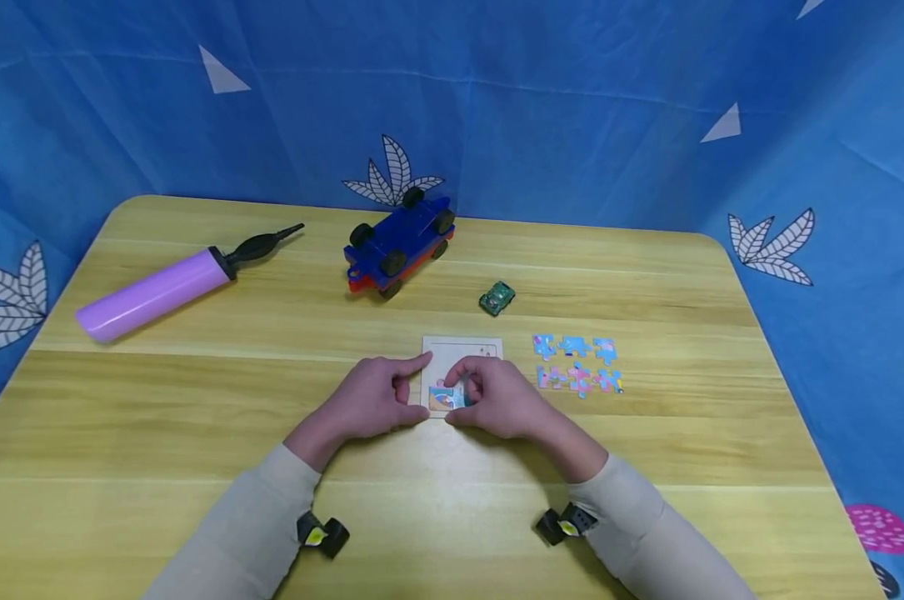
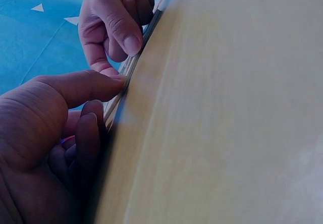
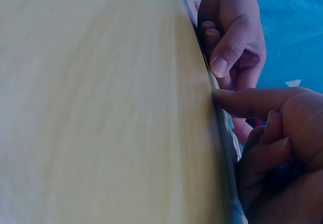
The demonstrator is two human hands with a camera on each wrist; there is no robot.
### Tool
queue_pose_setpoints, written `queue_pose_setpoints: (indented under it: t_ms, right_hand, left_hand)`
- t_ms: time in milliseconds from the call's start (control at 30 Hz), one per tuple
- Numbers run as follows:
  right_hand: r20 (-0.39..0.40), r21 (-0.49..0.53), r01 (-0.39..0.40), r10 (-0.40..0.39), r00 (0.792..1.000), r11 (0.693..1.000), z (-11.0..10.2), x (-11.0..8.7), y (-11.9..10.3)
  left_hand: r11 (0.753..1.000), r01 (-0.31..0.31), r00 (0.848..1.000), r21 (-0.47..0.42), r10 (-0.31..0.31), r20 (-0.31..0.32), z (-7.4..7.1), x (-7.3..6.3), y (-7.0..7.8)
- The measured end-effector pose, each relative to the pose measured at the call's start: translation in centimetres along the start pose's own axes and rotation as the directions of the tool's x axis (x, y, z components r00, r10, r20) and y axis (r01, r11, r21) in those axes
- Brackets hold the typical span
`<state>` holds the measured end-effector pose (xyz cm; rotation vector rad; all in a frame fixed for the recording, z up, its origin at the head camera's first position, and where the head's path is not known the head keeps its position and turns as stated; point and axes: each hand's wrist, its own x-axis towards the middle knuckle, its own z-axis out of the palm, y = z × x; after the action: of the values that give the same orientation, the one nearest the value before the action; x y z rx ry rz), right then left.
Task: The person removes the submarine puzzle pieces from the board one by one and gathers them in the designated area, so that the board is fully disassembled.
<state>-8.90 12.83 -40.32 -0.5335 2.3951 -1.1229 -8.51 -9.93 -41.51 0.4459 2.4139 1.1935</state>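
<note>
A pale square puzzle board (image 1: 452,346) lies flat on the wooden table. My left hand (image 1: 369,398) holds the board's left side, index finger near the upper corner and thumb at the lower one; its other fingers are curled, as the left wrist view shows. Over the board's lower part, my right hand (image 1: 500,398) bends its index finger and thumb around a colourful puzzle piece (image 1: 442,399). The right thumb touches the board's front edge. The right palm hides part of the board and any pieces beneath. Several loose blue and pink puzzle pieces (image 1: 574,347) lie right of the board.
Behind the board sits a small green toy car (image 1: 497,297). A blue and red toy vehicle (image 1: 402,242) rests tipped, wheels showing, near the back edge. At the far left lies a purple hand pump (image 1: 155,296). A blue cloth (image 1: 556,100) hangs behind the table.
</note>
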Motion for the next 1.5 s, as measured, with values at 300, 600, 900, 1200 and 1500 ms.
queue_pose_setpoints:
  t_ms: [300,600,900,1200,1500]
  right_hand:
    - [-0.025,0.031,0.039,-0.039,0.999,0.999,0.05,-0.20,0.18]
    - [-0.023,0.065,0.047,-0.045,0.999,0.997,0.20,-0.18,0.47]
    - [-0.005,0.037,0.030,-0.030,1.000,0.999,0.13,-0.03,0.27]
    - [0.006,0.016,0.010,-0.010,1.000,1.000,0.24,-0.01,0.12]
    - [-0.056,0.087,0.056,-0.051,0.997,0.995,-0.02,-0.78,0.70]
  left_hand:
    - [1.000,-0.004,1.000,0.003,0.004,0.001,-0.06,0.14,0.01]
    - [1.000,-0.005,1.000,-0.005,0.005,0.002,-0.01,0.02,-0.01]
    - [1.000,0.001,1.000,-0.010,-0.001,0.003,0.03,0.05,-0.03]
    - [1.000,-0.010,1.000,-0.011,0.010,0.001,0.00,-0.01,0.12]
    - [1.000,-0.012,1.000,-0.024,0.012,-0.001,0.06,-0.07,0.03]
